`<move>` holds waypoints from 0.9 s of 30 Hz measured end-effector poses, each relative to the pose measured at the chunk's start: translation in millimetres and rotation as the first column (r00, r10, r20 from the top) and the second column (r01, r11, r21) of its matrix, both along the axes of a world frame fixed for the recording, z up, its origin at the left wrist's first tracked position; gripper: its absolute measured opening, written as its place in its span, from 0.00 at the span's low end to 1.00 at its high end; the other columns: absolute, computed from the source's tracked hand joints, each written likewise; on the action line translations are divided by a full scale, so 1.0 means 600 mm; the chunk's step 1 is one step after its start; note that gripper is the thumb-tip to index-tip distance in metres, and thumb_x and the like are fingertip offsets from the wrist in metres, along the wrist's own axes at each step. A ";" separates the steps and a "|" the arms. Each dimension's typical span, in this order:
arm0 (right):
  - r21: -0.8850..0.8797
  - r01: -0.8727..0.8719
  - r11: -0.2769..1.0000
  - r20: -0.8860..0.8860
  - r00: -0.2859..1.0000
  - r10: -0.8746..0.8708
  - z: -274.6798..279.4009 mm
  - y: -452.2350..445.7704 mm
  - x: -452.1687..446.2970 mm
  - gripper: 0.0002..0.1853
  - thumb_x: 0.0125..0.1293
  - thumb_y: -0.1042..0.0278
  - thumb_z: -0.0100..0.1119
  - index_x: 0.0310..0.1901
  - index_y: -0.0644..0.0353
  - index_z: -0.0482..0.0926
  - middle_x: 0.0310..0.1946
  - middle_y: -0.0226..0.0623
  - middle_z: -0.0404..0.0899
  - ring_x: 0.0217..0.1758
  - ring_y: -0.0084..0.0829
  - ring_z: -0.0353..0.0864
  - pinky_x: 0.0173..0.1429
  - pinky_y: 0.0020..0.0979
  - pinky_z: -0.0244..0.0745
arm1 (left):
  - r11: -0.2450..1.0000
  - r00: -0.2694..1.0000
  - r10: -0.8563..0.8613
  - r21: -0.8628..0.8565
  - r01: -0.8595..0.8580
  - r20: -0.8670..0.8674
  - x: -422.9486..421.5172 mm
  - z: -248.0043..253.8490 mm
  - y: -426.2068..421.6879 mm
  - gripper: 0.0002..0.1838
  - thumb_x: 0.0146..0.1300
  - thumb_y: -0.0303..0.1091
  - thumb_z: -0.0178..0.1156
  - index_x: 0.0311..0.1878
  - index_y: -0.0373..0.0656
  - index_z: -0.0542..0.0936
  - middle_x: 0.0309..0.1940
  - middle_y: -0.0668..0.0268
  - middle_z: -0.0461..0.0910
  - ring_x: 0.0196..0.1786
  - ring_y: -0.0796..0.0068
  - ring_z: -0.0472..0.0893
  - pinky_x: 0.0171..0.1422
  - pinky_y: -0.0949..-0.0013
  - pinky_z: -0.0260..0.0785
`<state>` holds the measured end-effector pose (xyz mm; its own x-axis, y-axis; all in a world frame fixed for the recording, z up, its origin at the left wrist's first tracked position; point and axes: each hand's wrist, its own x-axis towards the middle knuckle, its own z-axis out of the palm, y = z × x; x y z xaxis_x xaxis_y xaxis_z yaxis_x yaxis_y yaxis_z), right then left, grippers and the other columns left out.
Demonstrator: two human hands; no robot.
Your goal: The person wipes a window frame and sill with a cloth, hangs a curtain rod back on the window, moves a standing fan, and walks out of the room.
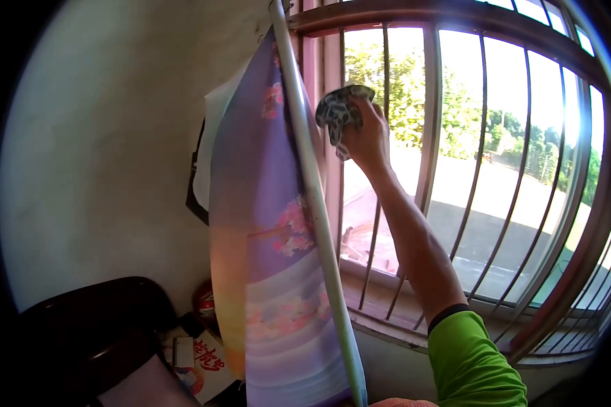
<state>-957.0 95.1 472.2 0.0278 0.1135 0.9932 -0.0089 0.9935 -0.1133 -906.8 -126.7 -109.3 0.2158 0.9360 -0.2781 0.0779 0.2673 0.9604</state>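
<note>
My right hand is raised at the upper middle, its fingers pressed round a bunched black-and-white patterned cloth. The cloth lies at the left side of the window frame, by the first bars. At the bottom edge a small strip of skin, perhaps my left hand, shows near the foot of a pale pole; its fingers are out of sight. Beside the pole hangs a purple curtain with pink flowers.
Vertical metal bars cross the window, above a sill. A dark chair stands at lower left, near a printed box and a red round object. Behind the curtain hangs a dark-edged item.
</note>
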 end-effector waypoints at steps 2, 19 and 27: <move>-0.009 0.111 0.994 -0.028 0.993 -0.111 0.044 -0.007 0.026 0.27 0.51 0.80 0.51 0.56 0.61 0.77 0.48 0.53 0.77 0.51 0.52 0.80 0.56 0.43 0.76 | 1.000 1.000 -0.028 0.003 0.028 -0.005 0.003 -0.001 0.007 0.15 0.58 0.37 0.61 0.45 0.40 0.85 0.33 0.62 0.85 0.33 0.69 0.83 0.39 0.62 0.75; 0.345 0.606 0.717 -0.182 0.792 -0.582 0.239 0.038 0.223 0.21 0.53 0.78 0.59 0.51 0.55 0.81 0.49 0.49 0.78 0.52 0.55 0.78 0.59 0.49 0.74 | 0.989 0.990 -0.139 0.059 0.139 -0.007 0.022 -0.029 -0.005 0.15 0.58 0.37 0.61 0.44 0.40 0.85 0.32 0.61 0.85 0.32 0.69 0.83 0.37 0.62 0.75; 0.400 0.759 0.514 0.154 0.497 -0.854 0.137 0.050 0.215 0.23 0.45 0.77 0.68 0.47 0.48 0.84 0.58 0.41 0.68 0.60 0.49 0.68 0.63 0.44 0.76 | 0.984 0.986 -0.169 0.054 0.169 -0.013 0.044 -0.052 -0.018 0.15 0.58 0.37 0.61 0.44 0.39 0.85 0.32 0.61 0.84 0.32 0.69 0.83 0.37 0.62 0.75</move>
